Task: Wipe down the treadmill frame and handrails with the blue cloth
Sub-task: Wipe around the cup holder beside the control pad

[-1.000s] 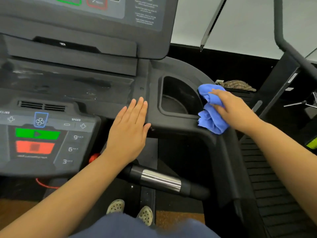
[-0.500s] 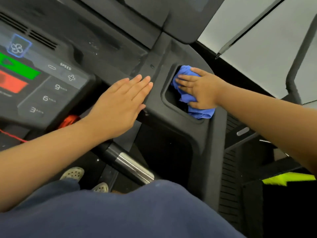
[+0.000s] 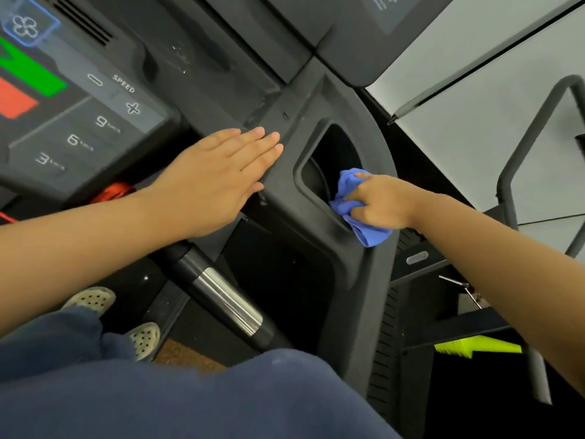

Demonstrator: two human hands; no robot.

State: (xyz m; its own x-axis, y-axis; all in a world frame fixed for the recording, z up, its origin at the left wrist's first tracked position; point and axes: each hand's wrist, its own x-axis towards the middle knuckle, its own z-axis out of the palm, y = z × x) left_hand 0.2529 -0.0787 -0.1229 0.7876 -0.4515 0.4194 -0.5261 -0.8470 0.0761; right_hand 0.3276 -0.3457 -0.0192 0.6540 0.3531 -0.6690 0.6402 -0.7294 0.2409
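On treadmill frame (image 3: 285,198), blue cloth (image 3: 368,234), grey wall (image 3: 474,99)

On the dark grey treadmill control panel (image 3: 79,128) we read: "SPEED" between minus and plus signs; presets "9", "6", "3" km/h.

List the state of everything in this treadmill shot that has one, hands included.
blue cloth, bunched, pressed against the near rim of the cup holder.
right hand, gripping the blue cloth.
left hand, flat, fingers straight, resting on the console frame.
cup holder, open, cloth partly inside.
control panel, appears lit, green and red buttons showing.
metal-banded handgrip, untouched.
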